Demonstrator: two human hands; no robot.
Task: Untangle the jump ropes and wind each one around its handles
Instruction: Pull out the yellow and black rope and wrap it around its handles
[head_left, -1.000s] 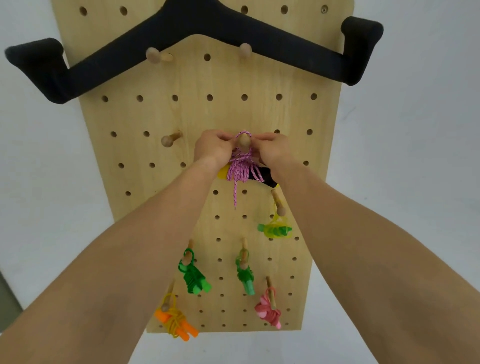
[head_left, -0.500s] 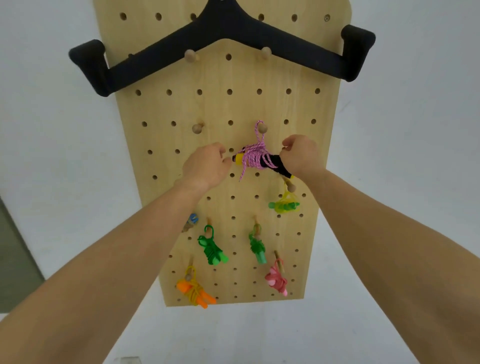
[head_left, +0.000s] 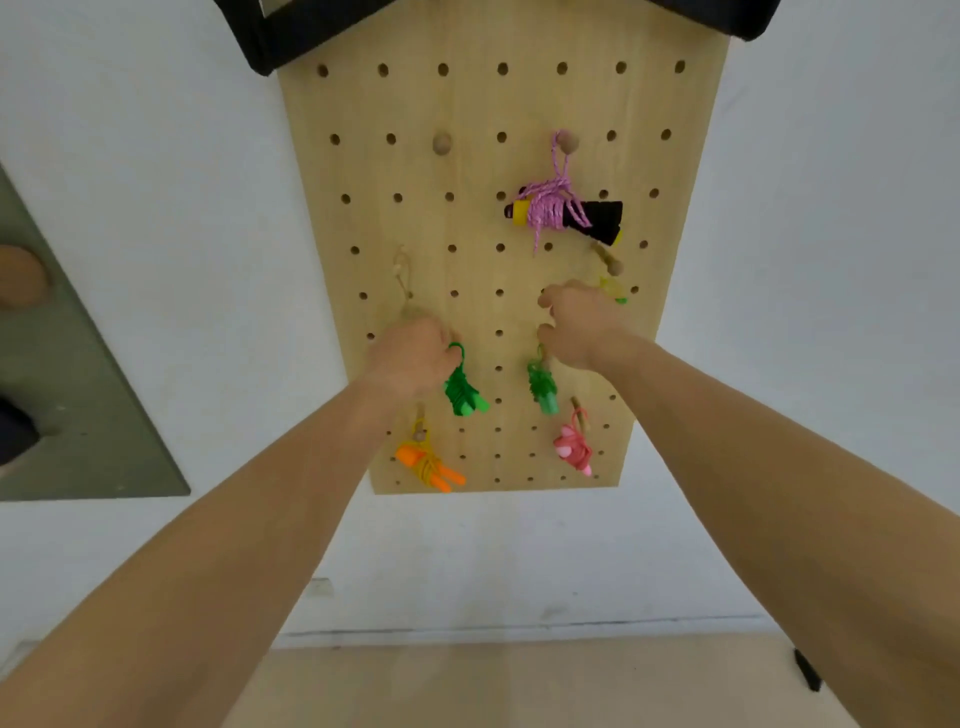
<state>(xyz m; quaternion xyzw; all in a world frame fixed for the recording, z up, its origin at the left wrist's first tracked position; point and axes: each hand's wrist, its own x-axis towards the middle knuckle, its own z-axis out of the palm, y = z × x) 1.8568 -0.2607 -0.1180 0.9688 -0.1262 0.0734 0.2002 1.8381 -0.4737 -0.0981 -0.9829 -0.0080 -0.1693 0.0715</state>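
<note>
Head view: both hands low before the board, the pink rope wound and hung above them.
The left hand (head_left: 410, 358) shows its back, fingers curled out of sight just beside the loop of the green bundle (head_left: 462, 392); whether it grips anything I cannot tell. Below it hangs an orange bundle (head_left: 426, 462). Higher on the board (head_left: 467, 218), the pink rope (head_left: 548, 213) is wrapped round its black handles (head_left: 602, 221), which lie level, its loop over a peg (head_left: 567, 141), apart from both hands. The right hand (head_left: 576, 327) hovers lower, fingers loosely bent and parted, holding nothing, just above a second green bundle (head_left: 543, 387).
</note>
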